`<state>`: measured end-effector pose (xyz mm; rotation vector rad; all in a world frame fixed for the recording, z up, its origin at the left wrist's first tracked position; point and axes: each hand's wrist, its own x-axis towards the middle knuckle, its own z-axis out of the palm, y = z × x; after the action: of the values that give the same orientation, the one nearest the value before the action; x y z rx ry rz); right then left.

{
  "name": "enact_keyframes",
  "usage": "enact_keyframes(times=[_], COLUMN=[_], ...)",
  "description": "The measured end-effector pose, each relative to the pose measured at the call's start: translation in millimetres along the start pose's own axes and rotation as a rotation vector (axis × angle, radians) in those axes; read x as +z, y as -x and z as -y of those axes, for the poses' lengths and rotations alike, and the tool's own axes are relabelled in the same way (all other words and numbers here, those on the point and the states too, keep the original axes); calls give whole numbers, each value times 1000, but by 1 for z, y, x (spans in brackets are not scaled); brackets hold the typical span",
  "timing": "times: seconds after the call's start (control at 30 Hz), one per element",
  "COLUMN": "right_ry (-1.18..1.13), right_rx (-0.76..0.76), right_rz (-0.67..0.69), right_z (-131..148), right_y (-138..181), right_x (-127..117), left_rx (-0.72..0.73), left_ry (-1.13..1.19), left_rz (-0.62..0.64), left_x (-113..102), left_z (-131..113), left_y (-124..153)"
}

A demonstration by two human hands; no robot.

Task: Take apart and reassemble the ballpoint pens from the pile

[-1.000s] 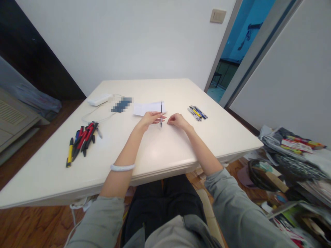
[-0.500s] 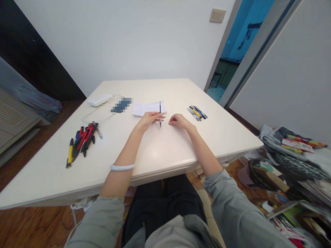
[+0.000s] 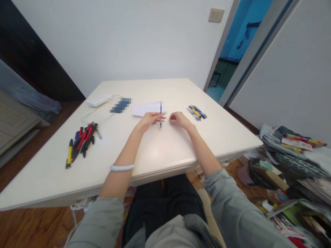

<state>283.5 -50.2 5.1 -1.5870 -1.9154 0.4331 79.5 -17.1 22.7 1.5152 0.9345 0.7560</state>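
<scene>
In my left hand point(image 3: 150, 119) is a slim pen point(image 3: 160, 108), gripped between thumb and fingers. The pen has a dark upper part and a clear lower part, and stands roughly upright in the view. A sheet of white paper point(image 3: 144, 108) lies just behind that hand. My right hand point(image 3: 180, 120) is a short way to the right, its fingers curled into a pinch near the pen. Whatever those fingertips hold, if anything, is too small to see. A small bunch of pens point(image 3: 197, 112), silver, yellow and blue, lies right of my right hand.
On the left of the white table point(image 3: 165, 90) lies a pile of red, black, blue and yellow pens point(image 3: 84, 139). Behind it are a white power strip point(image 3: 98, 100), a cable and a pixelated dark object point(image 3: 121, 105). Clutter point(image 3: 292, 165) fills the floor at right.
My right hand has risen very slightly, its fingers still pinched. The left hand keeps the pen in almost the same place.
</scene>
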Motion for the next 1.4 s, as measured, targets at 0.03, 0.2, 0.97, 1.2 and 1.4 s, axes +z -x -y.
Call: enact_keyframes(times=[0.03,0.2,0.97,1.2,1.4], right_ry=[-81,-548,-928,-968,-936], right_rx=[9,103,170,150,167], right_rz=[-25,-202,-279,-211,-94], right_z=[0,4,15,21,23], right_y=[-1,-8,-5,-1,1], right_x=[0,1,-7,-10,-9], left_rx=[1,1,-11,-9,3], left_ry=[4,10,-74,-70,-53], left_rz=[3,34,237,210,199], left_x=[0,2,6,6,6], left_z=[0,-1,-3,-2,-2], left_y=[0,2,6,5,5])
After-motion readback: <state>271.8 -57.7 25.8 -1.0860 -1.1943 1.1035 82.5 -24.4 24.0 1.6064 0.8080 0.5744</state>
